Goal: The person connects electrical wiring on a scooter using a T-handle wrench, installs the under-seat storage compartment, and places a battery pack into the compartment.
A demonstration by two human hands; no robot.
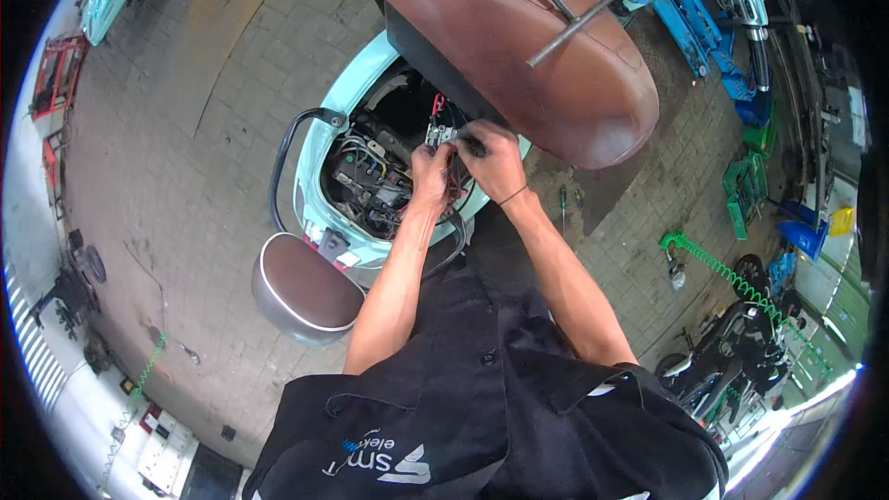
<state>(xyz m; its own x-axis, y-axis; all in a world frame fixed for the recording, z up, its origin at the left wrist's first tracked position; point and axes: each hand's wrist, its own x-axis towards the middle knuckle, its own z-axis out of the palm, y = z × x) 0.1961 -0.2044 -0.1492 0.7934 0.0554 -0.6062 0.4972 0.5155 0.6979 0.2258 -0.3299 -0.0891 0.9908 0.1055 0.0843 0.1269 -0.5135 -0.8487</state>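
Over the open under-seat bay of a mint-green scooter [310,169], we see both hands brought close together. The left hand [429,176] pinches the near end of a silver metal fitting [439,135], which sits at the bay's right side with a red lead [437,106] just beyond it. The right hand [494,163] is curled beside it, its fingers bent inward; we cannot tell what, if anything, they grip. Perhaps one steadies while the other works, since the wrists converge on one spot.

We take the brown saddle [519,32] to be swung aside to leave the wiring [370,162] reachable from above. A T-shaped metal bar [574,32] crosses the saddle in our view, and a screwdriver [563,208] lies on the paving to the right, probably parked within reach.

As for writing, we can make out "sm" and, below it, "elek" beside a white logo [407,468] on the black work shirt [482,407]; the rest is lost in folds. We find no readable label in the bay.
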